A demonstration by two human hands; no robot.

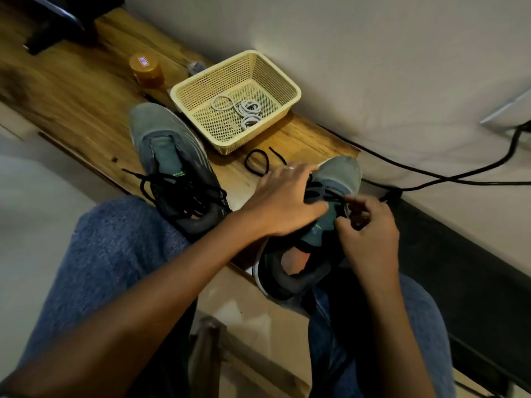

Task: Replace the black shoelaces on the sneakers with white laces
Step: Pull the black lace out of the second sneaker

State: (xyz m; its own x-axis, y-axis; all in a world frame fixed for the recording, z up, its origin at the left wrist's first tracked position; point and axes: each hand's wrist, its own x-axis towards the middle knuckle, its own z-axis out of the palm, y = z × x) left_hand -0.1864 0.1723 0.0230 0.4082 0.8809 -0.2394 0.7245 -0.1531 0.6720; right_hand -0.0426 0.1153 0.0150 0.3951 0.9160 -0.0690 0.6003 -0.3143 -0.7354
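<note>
Sneaker (324,225) tongue lettering blurred, right hand (370,234) pinching black lace (343,201)

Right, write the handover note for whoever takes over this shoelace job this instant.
Left hand: open, fingers lying flat on the near sneaker, steadying it.
Right hand: pinching the black lace at that sneaker's eyelets.
Far sneaker: on the wooden table, black lace loosened but still in.
White laces: coiled in the yellow basket, untouched.
Done: part of the near sneaker's lace pulled free, its loose end lying on the table.
Left: finish unlacing both sneakers, then thread the white laces.
</note>
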